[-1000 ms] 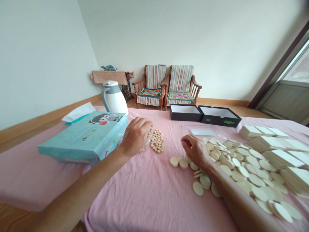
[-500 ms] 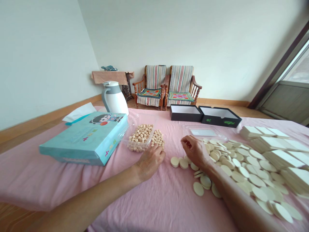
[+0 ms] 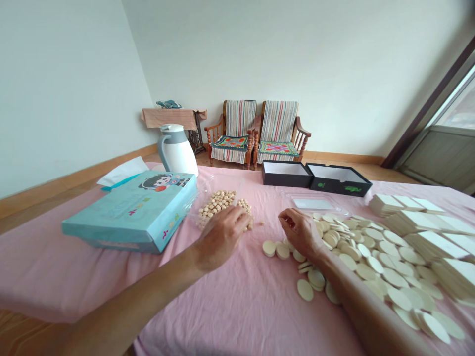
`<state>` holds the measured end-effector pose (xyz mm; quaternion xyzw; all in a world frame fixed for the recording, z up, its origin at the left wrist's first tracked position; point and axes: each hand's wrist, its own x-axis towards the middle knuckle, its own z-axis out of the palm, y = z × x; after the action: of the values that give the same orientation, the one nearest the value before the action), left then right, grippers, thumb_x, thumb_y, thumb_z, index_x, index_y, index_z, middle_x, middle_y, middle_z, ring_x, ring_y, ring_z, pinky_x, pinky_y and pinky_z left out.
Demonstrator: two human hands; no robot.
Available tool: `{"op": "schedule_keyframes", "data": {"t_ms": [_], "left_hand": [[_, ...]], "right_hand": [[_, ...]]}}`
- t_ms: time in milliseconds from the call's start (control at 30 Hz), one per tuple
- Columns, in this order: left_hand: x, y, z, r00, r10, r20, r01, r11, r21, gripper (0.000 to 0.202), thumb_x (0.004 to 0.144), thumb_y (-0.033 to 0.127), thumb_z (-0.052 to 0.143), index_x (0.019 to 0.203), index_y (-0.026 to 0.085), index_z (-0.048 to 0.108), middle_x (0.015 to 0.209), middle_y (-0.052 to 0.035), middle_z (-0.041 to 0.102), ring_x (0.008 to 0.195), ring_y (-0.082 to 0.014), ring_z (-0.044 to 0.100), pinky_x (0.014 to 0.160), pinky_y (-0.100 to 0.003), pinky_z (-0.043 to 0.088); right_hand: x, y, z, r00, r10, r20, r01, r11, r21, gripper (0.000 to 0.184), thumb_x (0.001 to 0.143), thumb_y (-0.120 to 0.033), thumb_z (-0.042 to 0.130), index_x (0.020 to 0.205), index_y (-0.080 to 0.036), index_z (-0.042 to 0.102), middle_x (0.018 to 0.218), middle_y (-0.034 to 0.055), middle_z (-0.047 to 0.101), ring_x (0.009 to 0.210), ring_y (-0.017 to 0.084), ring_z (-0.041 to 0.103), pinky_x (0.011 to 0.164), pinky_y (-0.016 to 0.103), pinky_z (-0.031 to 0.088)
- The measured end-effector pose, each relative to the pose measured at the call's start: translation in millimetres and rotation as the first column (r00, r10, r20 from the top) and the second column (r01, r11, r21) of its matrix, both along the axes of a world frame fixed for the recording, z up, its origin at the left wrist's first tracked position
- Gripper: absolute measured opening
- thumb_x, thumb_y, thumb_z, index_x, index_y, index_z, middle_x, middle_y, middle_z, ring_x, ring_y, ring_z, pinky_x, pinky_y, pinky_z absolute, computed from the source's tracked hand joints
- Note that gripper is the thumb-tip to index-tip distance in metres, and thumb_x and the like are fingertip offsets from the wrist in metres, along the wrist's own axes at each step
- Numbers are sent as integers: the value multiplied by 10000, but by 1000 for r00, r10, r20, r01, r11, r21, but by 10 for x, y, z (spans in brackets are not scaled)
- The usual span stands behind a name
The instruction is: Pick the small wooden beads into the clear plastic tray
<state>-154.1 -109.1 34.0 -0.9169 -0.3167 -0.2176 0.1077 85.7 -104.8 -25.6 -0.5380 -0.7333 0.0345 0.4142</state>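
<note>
My left hand [image 3: 221, 236] is over the near edge of a small pile of wooden beads [image 3: 244, 203], fingers bent down and together, their tips hidden behind the hand. Beside it a clear plastic tray holds many more wooden beads [image 3: 219, 200], partly covered by the hand. One single bead [image 3: 261, 223] lies apart on the cloth to the right. My right hand [image 3: 301, 231] rests at the left edge of a heap of round wooden discs [image 3: 365, 249]. Its fingers are curled in, and whatever they may hold is hidden.
A light blue box [image 3: 126, 212] and a white jug [image 3: 180, 151] stand at left. Two black boxes [image 3: 287, 179] sit at the back, before a clear plastic lid [image 3: 336, 206]. Stacked pale rectangular boards [image 3: 438, 238] line the right. Pink cloth [image 3: 237, 306] covers the surface.
My left hand has shifted up and left over the beads. A single bead now shows on the cloth right of the pile. My right hand stays in place.
</note>
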Motion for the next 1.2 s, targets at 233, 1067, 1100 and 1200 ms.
{"op": "schedule_keyframes", "data": {"t_ms": [233,1067,1100,1200], "left_hand": [[-179,214,233,975,125,183,-161,968,192,160,905,168,455,972,156,600,992,-83,606,950,-221,539,851,-390,453],[175,81,-587,995,45,-84,-67,959,-274,243,872,20,374,961,158,552,983,-47,557,928,-166,529,825,-295,455],[174,72,-588,998,30,-63,-47,960,-276,233,864,19,387,945,157,556,972,-46,557,920,-164,533,816,-291,458],[169,11,-526,1000,-16,-18,11,971,-237,191,853,36,423,903,158,561,944,-46,560,909,-169,538,811,-297,466]], "right_hand": [[3,8,-8,1000,-12,6,12,1000,-4,102,794,-143,491,758,-183,578,694,-4,577,582,97,519,559,203,383],[-1,-3,-16,1000,24,14,-24,999,-32,104,811,-175,472,774,-186,569,715,5,577,588,104,524,573,220,401],[0,-3,-14,1000,23,16,-23,999,-32,106,812,-175,471,774,-187,569,717,6,578,591,106,526,576,221,402],[5,0,-9,1000,16,23,-15,1000,-25,107,814,-176,470,773,-188,569,714,8,580,592,110,530,577,225,401]]}}
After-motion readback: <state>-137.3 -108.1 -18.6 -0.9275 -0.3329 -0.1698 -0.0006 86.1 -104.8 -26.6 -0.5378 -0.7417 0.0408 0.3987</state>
